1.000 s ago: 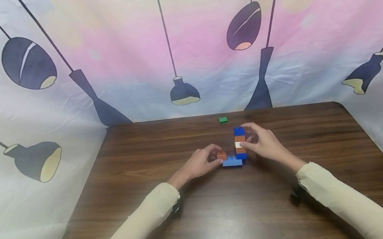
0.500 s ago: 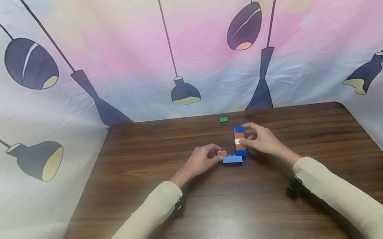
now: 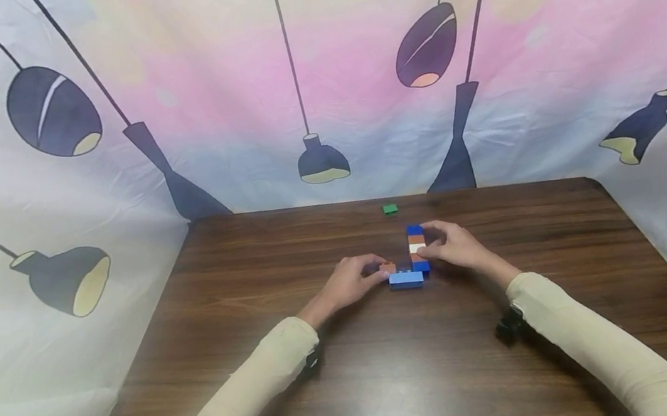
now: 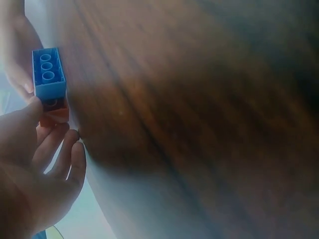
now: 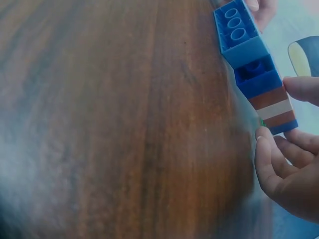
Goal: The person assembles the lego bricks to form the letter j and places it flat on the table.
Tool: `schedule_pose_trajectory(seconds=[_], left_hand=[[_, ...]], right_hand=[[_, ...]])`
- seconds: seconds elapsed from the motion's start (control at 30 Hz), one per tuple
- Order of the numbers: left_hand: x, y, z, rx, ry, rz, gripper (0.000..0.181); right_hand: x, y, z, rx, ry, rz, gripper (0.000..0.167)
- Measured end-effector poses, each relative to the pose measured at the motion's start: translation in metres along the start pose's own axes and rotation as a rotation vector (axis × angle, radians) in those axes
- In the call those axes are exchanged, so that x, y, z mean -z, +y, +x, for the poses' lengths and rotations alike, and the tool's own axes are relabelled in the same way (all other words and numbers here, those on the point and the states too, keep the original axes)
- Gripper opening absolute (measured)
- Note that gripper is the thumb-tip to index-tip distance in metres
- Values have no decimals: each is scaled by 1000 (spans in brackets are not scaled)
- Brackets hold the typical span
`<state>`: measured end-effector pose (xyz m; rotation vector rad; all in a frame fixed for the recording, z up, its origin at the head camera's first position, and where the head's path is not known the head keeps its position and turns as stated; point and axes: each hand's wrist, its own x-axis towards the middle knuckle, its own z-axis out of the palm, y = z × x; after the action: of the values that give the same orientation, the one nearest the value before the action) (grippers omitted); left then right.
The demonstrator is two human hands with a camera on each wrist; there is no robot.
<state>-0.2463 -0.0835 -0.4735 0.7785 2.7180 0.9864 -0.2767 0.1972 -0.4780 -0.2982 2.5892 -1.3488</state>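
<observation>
My left hand [image 3: 349,281] pinches a small orange brick [image 3: 388,268] between thumb and fingers. Beside that brick is a longer light blue brick [image 3: 406,280], whose hollow underside shows in both wrist views. My right hand [image 3: 459,249] grips an upright stack of bricks [image 3: 416,239], dark blue at both ends with orange, white and orange between. The stack's lower dark blue brick [image 5: 258,77] meets the light blue brick's right end; the orange one meets its left end. The bricks appear lifted off the table, since their undersides show. My fingers partly cover the orange brick and the stack.
A small green brick [image 3: 390,209] lies near the far edge of the brown wooden table [image 3: 359,377]. Behind the table hangs a cloth backdrop [image 3: 241,107] printed with lamps. A dark wrist device [image 3: 509,325] sits under the right sleeve.
Both hands keep their holds. The joined bricks shift only slightly: the stack rose a little, and now its top looks lower, as if tilted. The green brick has stayed put.
</observation>
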Motion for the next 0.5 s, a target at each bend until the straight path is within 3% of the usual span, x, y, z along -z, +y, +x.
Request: schedule_pose_trajectory(seconds=[0.2, 0.5], left_hand=[[1, -2, 0, -2, -22, -4, 40], [1, -7, 2, -8, -51, -4, 41]], right_hand=[[-2, 3, 2, -23, -17, 9, 79], [-3, 1, 3, -24, -23, -60, 76]])
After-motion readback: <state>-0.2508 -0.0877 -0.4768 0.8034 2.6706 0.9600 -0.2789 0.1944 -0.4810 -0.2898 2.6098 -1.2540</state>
